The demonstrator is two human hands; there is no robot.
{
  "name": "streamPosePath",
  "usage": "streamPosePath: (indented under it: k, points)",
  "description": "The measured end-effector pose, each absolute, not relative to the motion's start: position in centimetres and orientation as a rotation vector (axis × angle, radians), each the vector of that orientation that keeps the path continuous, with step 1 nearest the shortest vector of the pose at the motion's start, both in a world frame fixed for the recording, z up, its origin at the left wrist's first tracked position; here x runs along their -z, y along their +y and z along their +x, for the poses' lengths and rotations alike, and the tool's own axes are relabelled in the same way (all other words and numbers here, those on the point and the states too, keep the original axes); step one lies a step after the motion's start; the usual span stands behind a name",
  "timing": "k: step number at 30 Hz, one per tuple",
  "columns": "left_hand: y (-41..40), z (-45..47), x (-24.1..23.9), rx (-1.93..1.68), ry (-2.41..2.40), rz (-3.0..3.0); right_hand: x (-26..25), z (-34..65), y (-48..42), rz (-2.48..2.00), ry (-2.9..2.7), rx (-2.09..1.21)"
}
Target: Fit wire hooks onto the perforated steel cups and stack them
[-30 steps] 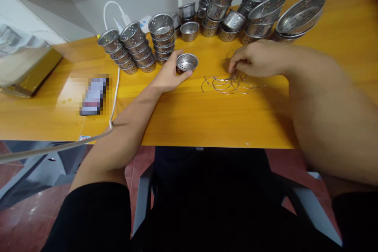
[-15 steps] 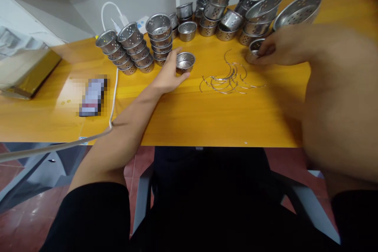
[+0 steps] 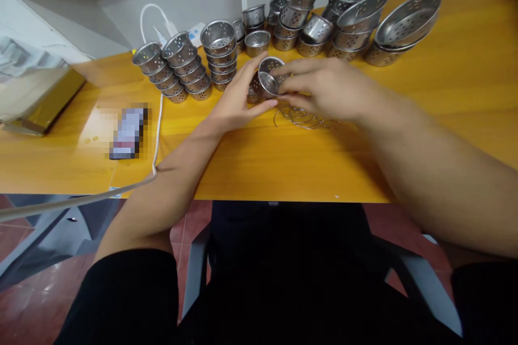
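My right hand point(image 3: 324, 89) holds a small perforated steel cup point(image 3: 269, 73), tilted on its side, just above the yellow table point(image 3: 283, 161). Beneath it sits a second steel cup point(image 3: 254, 94), mostly hidden, and my left hand point(image 3: 234, 105) curls round it with thumb and fingers. A loose pile of thin wire handles point(image 3: 301, 117) lies on the table under my right hand, partly covered by it.
Leaning stacks of small steel cups point(image 3: 184, 67) stand at the back left, more cups and wide strainer bowls point(image 3: 407, 24) at the back right. A phone point(image 3: 128, 132) and a white cable point(image 3: 156, 135) lie at the left. A gold-wrapped box point(image 3: 38, 99) sits far left.
My right hand went from the wire pile to the cups at the back right, picked one up, and brought it left over the cup under my left hand.
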State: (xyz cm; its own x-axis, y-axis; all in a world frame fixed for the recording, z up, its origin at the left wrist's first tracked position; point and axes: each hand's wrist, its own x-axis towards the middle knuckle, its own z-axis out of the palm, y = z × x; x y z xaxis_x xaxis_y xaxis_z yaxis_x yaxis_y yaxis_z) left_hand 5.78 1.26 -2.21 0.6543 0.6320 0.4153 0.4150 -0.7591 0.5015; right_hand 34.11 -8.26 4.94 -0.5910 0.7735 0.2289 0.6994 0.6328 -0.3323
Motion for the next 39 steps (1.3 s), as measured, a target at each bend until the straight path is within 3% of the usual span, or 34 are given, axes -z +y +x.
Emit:
streamPosePath:
  k: [26, 39]
  points:
    - [0.5, 5.6, 1.2, -0.804, 0.766, 2.551, -5.0, 33.6, -9.0, -1.224, -2.325, -0.354]
    - [2.5, 5.0, 3.3, -0.916, 0.881, 2.467, -5.7, 34.6, -8.9, -1.364, -2.118, -0.109]
